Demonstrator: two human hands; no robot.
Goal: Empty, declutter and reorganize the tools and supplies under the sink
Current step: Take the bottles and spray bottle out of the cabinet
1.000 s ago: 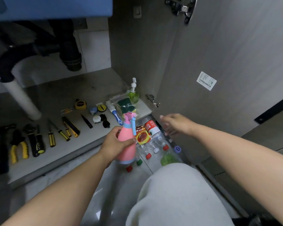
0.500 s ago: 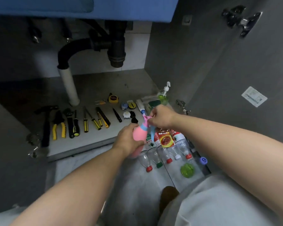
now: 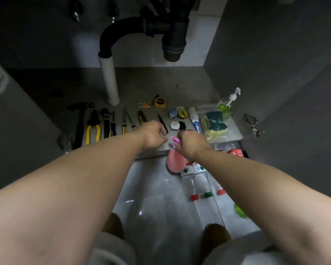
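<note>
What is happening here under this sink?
A person is working at the open sink cabinet. The right hand grips the top of a pink spray bottle at the cabinet's front edge. The left hand is beside it, fingers curled, not on the bottle. A hammer, pliers and other tools lie in a row on the cabinet floor, with sponges and a soap pump at the right. Plastic bottles lie on the tiles outside.

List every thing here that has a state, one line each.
pink spray bottle, held by its head, body hanging down
right hand, gripping the pink spray bottle's head
left hand, fingers curled, any grip hidden
soap pump bottle, upright
plastic bottles, capped, lying down
sponge bag, lying flat
cabinet door, open
</note>
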